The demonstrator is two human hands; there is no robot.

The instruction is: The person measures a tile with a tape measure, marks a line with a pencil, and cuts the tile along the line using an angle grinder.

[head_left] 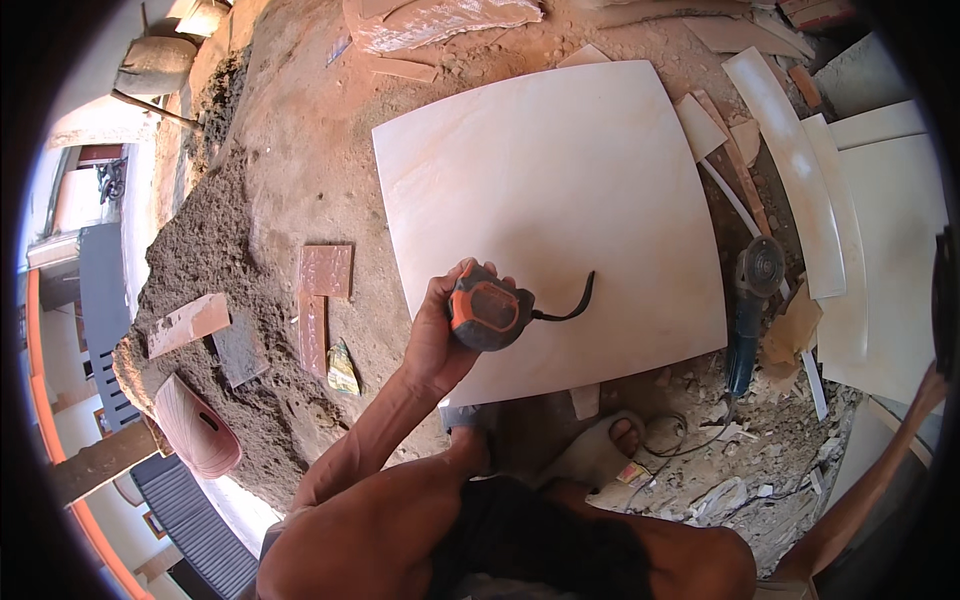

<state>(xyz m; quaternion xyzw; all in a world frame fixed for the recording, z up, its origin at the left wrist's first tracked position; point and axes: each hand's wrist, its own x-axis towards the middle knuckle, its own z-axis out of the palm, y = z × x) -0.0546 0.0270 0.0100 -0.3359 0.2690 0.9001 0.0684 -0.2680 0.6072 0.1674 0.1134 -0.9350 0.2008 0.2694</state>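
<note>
My left hand (pixel 438 345) is closed round an orange and black tape measure (pixel 492 314), held above the near part of a large pale tile (pixel 545 170). From the tape measure's right side a black wrist strap (pixel 572 308) hangs loose. My right arm reaches out to the far right, where my right hand (pixel 935 385) is cut off by the dark rim of the picture. Its fingers do not show; a dark shape stands just above it. Right of the tile lies a blue-bodied angle grinder (pixel 743 335), its disc end pointing away from me.
Long cut tile strips (pixel 795 170) and larger pale tiles (pixel 885 230) lie at the right. Reddish tile offcuts (pixel 325 272) and a pinkish curved piece (pixel 197 428) sit at the left, by a sand heap (pixel 200 260). The grinder's cord (pixel 680 440) crosses rubble near my foot.
</note>
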